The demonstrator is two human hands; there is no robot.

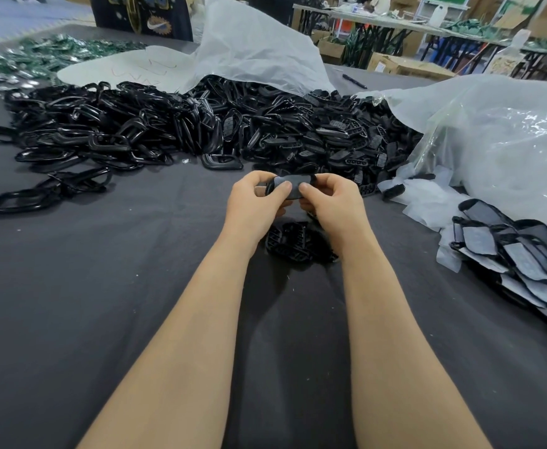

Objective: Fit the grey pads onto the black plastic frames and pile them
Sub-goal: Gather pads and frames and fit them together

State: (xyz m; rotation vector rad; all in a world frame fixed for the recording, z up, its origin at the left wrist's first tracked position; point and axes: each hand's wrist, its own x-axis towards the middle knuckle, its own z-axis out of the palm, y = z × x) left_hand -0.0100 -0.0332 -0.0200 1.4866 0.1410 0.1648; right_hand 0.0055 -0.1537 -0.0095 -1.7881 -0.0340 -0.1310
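Above the middle of the dark cloth table, my left hand (259, 197) and my right hand (328, 197) grip one black plastic frame with a grey pad (293, 185) on its face. Both thumbs press on the pad from either side. Just below my hands lies a small pile of black ribbed frames (293, 243). A big heap of black ring frames (103, 124) and ribbed frames (340, 134) stretches across the far side. Grey pads on white backing (518, 254) lie heaped at the right.
White plastic sheeting (255, 43) covers the back of the heap, and a clear plastic bag (499, 140) bulges at the right. Green and silver parts (54, 53) lie at the far left. A pen (353, 81) rests beyond the heap. The dark cloth (87, 303) lies bare by my forearms.
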